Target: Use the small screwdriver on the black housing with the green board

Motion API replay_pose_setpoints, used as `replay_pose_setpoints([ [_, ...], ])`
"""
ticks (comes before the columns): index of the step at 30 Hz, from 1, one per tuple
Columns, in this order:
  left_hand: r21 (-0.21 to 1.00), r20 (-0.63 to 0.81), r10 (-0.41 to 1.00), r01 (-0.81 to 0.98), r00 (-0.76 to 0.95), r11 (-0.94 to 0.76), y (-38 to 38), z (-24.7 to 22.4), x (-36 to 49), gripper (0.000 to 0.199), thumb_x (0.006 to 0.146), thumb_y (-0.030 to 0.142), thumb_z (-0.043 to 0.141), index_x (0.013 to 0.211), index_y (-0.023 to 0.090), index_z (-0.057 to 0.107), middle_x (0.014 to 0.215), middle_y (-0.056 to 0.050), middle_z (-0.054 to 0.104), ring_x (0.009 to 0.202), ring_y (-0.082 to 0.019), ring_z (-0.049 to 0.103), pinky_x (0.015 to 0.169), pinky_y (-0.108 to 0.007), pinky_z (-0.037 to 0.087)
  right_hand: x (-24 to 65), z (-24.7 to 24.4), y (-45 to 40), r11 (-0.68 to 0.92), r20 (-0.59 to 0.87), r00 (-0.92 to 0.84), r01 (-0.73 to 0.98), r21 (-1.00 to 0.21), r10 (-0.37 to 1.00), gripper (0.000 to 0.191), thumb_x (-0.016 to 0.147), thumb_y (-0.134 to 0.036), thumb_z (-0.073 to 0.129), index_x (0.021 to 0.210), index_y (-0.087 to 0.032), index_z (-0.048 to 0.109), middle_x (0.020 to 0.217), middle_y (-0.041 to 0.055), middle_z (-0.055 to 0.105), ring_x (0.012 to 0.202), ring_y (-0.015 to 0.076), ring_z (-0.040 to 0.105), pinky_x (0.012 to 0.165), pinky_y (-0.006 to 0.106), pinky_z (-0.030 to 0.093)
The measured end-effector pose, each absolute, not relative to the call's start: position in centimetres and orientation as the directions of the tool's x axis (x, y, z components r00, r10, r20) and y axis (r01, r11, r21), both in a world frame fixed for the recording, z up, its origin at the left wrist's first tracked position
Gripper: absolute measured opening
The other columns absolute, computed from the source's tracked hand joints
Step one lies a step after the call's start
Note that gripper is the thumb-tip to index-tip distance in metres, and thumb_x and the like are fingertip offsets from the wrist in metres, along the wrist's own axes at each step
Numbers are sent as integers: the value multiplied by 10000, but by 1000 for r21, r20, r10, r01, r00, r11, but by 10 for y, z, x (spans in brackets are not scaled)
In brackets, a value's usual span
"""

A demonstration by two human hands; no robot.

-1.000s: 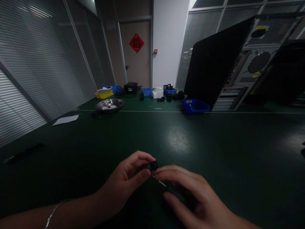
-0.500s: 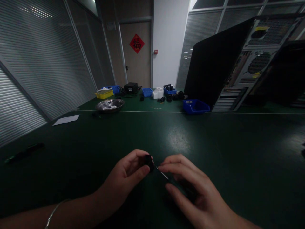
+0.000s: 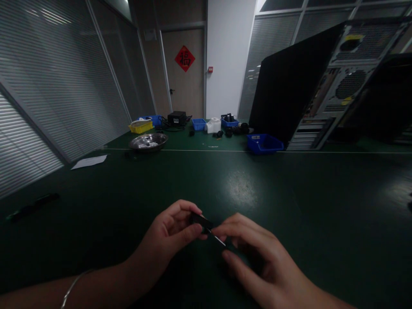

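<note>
Between the thumb and fingers of my left hand (image 3: 175,229) is a small black block-like part (image 3: 202,220); its exact kind does not show. My right hand (image 3: 257,253) is closed around the dark handle of a screwdriver (image 3: 217,238). The thin metal shaft points up and left, its tip at the lower edge of the black part. Whether the tip sits in a screw I cannot tell. Both hands are just above the green table (image 3: 180,180), and the fingers of my right hand are close to the part.
A metal bowl (image 3: 148,143) and a white paper (image 3: 89,162) lie at the left. A dark, slim tool (image 3: 34,205) rests nearer. Towards the back stand a blue bin (image 3: 264,144), a white device (image 3: 213,125) and a large computer case (image 3: 299,86).
The black part has turned in my left hand, from upright to lying at a slant. My right hand and the screwdriver have shifted slightly left and down.
</note>
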State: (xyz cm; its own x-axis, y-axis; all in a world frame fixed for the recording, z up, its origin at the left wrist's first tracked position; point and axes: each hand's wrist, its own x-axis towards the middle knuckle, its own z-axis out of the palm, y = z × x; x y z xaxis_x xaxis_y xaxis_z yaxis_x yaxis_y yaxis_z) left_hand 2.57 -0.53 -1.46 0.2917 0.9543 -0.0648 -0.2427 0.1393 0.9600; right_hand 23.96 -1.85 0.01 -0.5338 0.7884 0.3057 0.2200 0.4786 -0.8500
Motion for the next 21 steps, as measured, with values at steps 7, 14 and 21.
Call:
replay_pose_setpoints([
  [7,989,-50,948,-115,314,91,-7,-10,24,108,817,242,732,908,184,733,802,-24,742,763,-155,690,734,-260,518,241,1,-19,492,319,-567,180,-852,759,374,855,1,534,1121,-241,637,1030,46,647,918,173,643,772,294,527],
  [14,920,-118,917,-306,382,246,-5,-14,25,97,762,226,781,835,167,757,751,-21,750,713,-133,687,694,-223,509,239,5,-18,497,348,-557,136,-857,754,407,836,18,535,1115,-251,658,1015,50,657,904,179,653,764,300,533],
  [21,887,-150,890,-340,430,313,-6,-15,26,151,744,241,791,846,140,743,727,-30,724,690,-137,656,684,-244,494,239,3,-20,497,342,-568,138,-857,749,371,836,3,542,1106,-216,671,1000,68,649,908,186,654,773,310,528],
])
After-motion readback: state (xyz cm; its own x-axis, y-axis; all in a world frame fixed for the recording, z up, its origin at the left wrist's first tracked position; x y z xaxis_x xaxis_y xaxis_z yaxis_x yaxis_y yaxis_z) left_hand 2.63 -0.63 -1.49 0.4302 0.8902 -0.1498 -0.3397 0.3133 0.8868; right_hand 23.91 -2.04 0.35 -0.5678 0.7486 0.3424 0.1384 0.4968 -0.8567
